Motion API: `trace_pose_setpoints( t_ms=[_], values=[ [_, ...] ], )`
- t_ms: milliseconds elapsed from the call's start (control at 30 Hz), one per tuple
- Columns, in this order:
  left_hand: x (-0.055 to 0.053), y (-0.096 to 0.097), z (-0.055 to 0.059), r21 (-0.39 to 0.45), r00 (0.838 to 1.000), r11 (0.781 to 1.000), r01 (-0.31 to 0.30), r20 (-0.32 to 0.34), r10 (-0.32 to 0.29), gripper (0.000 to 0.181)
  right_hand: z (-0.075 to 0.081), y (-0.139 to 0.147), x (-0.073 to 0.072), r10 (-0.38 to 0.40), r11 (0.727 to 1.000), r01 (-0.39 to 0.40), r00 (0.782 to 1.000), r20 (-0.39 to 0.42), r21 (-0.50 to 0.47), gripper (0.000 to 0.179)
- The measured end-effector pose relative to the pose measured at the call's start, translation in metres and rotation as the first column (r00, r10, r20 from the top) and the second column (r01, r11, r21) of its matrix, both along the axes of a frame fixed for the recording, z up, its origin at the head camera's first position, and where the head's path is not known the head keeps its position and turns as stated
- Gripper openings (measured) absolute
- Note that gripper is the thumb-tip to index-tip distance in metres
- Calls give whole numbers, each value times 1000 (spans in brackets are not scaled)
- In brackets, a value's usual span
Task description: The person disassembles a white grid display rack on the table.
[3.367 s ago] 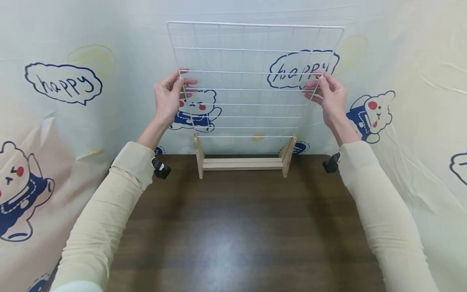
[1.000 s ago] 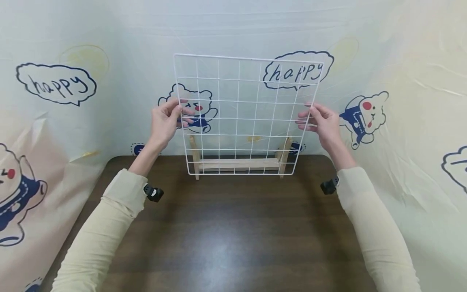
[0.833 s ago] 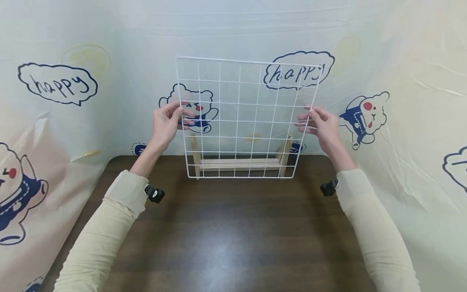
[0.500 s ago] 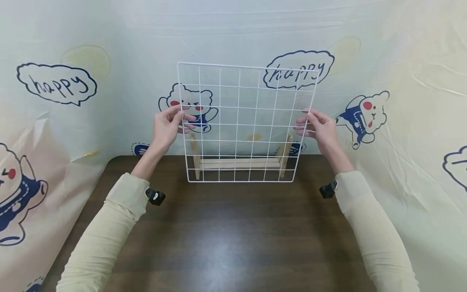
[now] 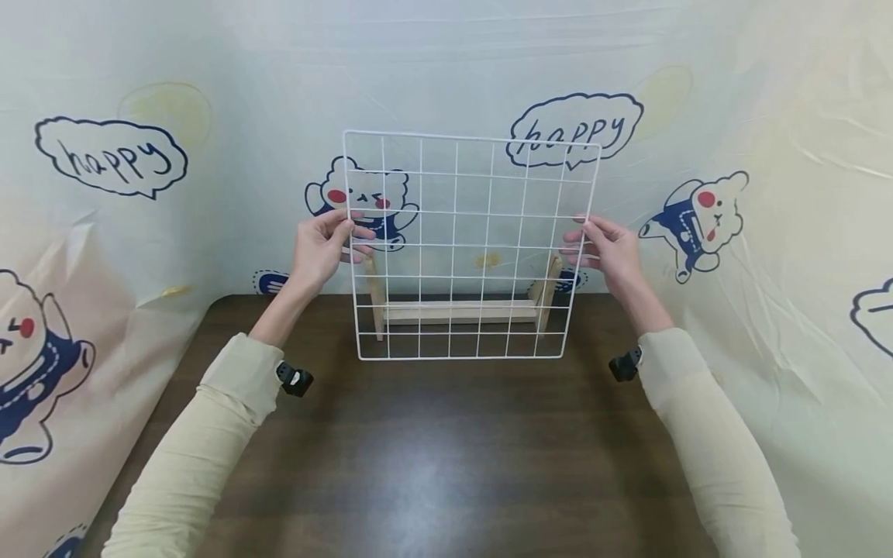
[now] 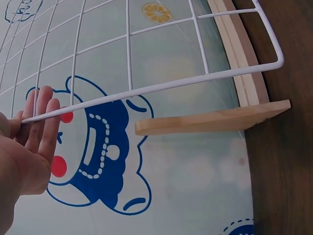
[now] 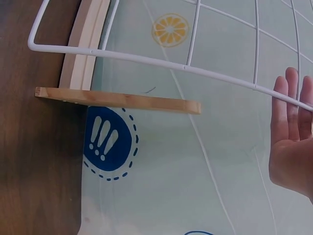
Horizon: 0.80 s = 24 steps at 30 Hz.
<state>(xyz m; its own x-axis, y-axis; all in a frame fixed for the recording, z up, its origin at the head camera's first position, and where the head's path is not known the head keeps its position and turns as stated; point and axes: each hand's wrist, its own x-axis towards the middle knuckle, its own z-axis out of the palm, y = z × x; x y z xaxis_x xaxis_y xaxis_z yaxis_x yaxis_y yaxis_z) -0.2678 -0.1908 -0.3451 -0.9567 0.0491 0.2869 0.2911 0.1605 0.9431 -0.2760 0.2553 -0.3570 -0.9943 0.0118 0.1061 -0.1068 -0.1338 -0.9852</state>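
Note:
A white wire grid panel (image 5: pixel 452 246) is held up between both hands, its face toward the head camera. The left hand (image 5: pixel 319 248) pinches its left side wire between thumb and fingers, some fingers extending behind the grid. On the other side wire, the right hand (image 5: pixel 615 252) pinches at about the same height. Behind the panel's lower part stands a low wooden rack (image 5: pixel 460 312) with two uprights and a crossbar. The panel's bottom edge overlaps the table in front of the rack in the head view. Both wrist views show a rack upright (image 6: pixel 205 122) beyond the panel's side wire.
The dark wooden table (image 5: pixel 432 449) spreads out in front of the rack. A pale cloth backdrop (image 5: pixel 446 62) printed with cartoon bears and "happy" bubbles hangs behind the table and along both sides. A small black camera (image 5: pixel 294 380) sits at the left wrist, another (image 5: pixel 625 364) at the right.
Both hands have brought the grid panel lower. Its bottom edge has moved from above the rack's crossbar to below the rack's feet in the head view. The rack has stayed put.

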Motion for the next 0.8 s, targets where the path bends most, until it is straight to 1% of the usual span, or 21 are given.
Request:
trace_pose_setpoints(
  t_ms=[67, 200, 267, 400, 500, 633, 800],
  values=[
    [4, 1, 2, -6, 1000, 1000, 5, 12, -5, 29, -2, 0, 1, -6, 1000, 6, 1000, 15, 6, 34],
    [13, 4, 7, -28, 1000, 1000, 7, 14, -6, 29, -6, 0, 3, -17, 999, 15, 999, 46, 37, 37],
    [15, 5, 7, -31, 1000, 999, 9, 13, -9, 29, -7, 0, 4, -21, 998, 18, 998, 62, 55, 39],
    [7, 0, -8, -23, 1000, 1000, 7, 9, -6, 28, -9, -1, 7, -19, 996, 12, 996, 83, 87, 44],
    [2, -3, -19, -23, 1000, 1000, 2, 7, -2, 28, -11, -1, 8, -16, 996, 8, 996, 88, 91, 42],
    [4, -5, -24, -20, 1000, 1000, 1, 24, -1, 28, -15, -1, 9, -8, 997, 1, 996, 94, 77, 34],
    [8, -7, -31, -8, 999, 1000, 11, 48, -11, 31, -20, -3, 12, -8, 997, -1, 994, 106, 83, 37]
  ],
)
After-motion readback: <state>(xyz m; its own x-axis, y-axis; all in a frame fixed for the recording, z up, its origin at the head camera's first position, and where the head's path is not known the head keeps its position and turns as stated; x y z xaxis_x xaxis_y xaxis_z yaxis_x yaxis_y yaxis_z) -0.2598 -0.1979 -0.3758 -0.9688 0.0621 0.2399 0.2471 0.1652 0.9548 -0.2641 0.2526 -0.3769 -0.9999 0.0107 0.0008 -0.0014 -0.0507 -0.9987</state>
